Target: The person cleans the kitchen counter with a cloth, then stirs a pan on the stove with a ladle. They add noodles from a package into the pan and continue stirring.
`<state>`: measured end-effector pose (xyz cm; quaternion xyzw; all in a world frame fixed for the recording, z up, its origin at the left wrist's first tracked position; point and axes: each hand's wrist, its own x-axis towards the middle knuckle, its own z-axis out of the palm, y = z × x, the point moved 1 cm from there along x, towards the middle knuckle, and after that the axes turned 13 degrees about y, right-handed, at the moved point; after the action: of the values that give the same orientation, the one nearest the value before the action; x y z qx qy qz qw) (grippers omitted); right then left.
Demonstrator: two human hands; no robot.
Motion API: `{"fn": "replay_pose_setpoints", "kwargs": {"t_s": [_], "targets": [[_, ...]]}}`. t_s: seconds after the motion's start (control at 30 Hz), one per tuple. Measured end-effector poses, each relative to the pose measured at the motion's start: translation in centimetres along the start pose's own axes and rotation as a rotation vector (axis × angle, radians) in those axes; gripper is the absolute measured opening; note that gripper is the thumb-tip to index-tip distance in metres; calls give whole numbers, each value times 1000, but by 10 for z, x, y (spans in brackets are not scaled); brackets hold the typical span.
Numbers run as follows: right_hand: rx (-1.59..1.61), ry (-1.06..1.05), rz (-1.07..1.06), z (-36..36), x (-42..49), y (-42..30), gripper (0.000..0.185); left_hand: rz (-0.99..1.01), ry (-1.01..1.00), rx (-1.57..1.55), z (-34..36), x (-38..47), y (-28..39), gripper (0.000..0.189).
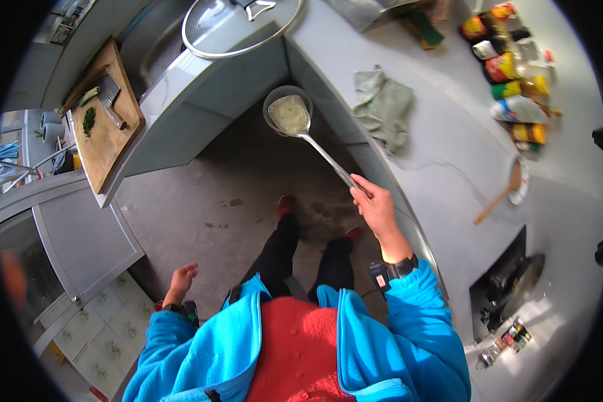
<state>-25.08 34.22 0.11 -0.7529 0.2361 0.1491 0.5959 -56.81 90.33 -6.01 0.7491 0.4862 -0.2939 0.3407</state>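
My right hand point(374, 206) grips the end of the handle of a metal wok spatula point(331, 157). Its broad blade carries a pale, wet-looking layer point(288, 114); whether that is food or liquid I cannot tell. The blade is in line with a round, translucent container point(270, 103) in the corner below, hiding most of its inside. How far apart the two are does not show. My left hand point(182, 281) hangs low at my side over the floor, fingers loosely spread, holding nothing.
A cutting board point(111, 156) on the left counter bears a cleaver point(111, 100) and chopped greens point(88, 121). A glass lid point(221, 30) overhangs that counter's edge. On the right counter lie a green cloth point(384, 108), several bottles point(520, 90), a wooden spoon point(493, 205) and a stove point(497, 291).
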Motion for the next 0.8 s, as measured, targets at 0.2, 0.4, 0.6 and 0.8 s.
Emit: {"fn": "replay_pose_setpoints", "kwargs": {"t_s": [0.2, 0.4, 0.6, 0.8], "targets": [[61, -167, 406, 174, 175, 156, 23, -207, 1, 1, 5, -16, -71, 36], [16, -84, 473, 252, 228, 220, 25, -325, 21, -26, 5, -29, -72, 35], [71, -146, 338, 205, 180, 199, 29, -390, -40, -30, 13, -17, -66, 33], [-123, -47, 245, 234, 220, 257, 44, -339, -60, -91, 24, 7, -55, 34]]}}
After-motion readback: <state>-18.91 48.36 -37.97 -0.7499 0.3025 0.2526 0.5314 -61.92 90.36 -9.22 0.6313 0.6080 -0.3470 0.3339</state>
